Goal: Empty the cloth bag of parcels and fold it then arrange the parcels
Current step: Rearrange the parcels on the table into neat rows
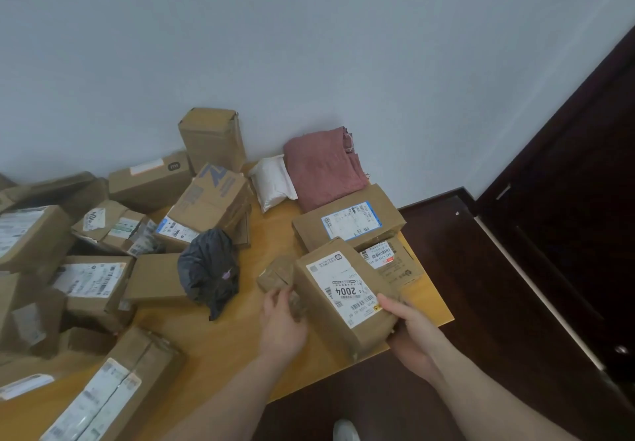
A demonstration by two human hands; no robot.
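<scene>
On the near right part of the wooden table [220, 344], the person holds a brown cardboard parcel [343, 298] whose white label, printed with 2004, faces up. Their right hand [410, 332] grips the parcel's near right corner, thumb across the label's edge and fingers curled underneath. Their left hand [281, 324] is at the parcel's left side, fingers curled round a small brown taped packet [280, 274] that sits just beside the parcel; how firmly that packet is pinched I cannot tell. Behind the held parcel lies a flat box with a blue-edged label [348, 220], and a lower box with a barcode sticker [395, 262] shows at its right, close to the table's right edge. Farther back, against the pale wall [309, 45], the pink cloth bag [323, 165] rests folded on the table, with a white padded mailer [273, 183] touching its left side. A crumpled black plastic bag [209, 269] sits in the middle of the table. To the left, many cardboard boxes lie jumbled, among them a tall box standing upright [211, 138] by the wall and a long box with a white label [113, 389] nearest the viewer. Dark flooring [481, 286] and a dark wooden door [577, 172] are at the right.
</scene>
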